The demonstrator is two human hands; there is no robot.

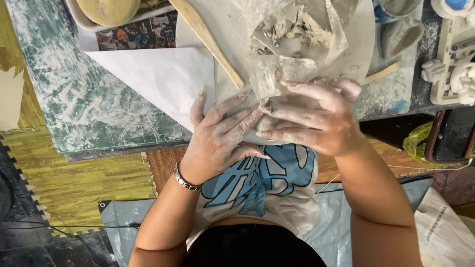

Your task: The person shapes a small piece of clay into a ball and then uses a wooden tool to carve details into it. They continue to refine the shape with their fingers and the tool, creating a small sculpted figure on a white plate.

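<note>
My left hand point(222, 133) and my right hand point(316, 116), both smeared with grey clay, press together around a lump of clay point(269, 123) at the near edge of a round grey board point(361, 44). The lump is mostly hidden by my fingers. My right hand cups it from the right and above, my left hand pushes against it from the left. A clear plastic bag with clay scraps point(292, 34) lies on the board just beyond my hands. A silver bracelet point(185, 180) circles my left wrist.
A wooden stick tool point(208, 39) lies diagonally on the board. White paper point(153, 74) sits on a clay-stained green cutting mat point(74, 99). A round yellow sponge in a tray point(109, 10) is at top left. White clay figures point(452, 74) stand at right. Foam floor tiles point(74, 183) lie below.
</note>
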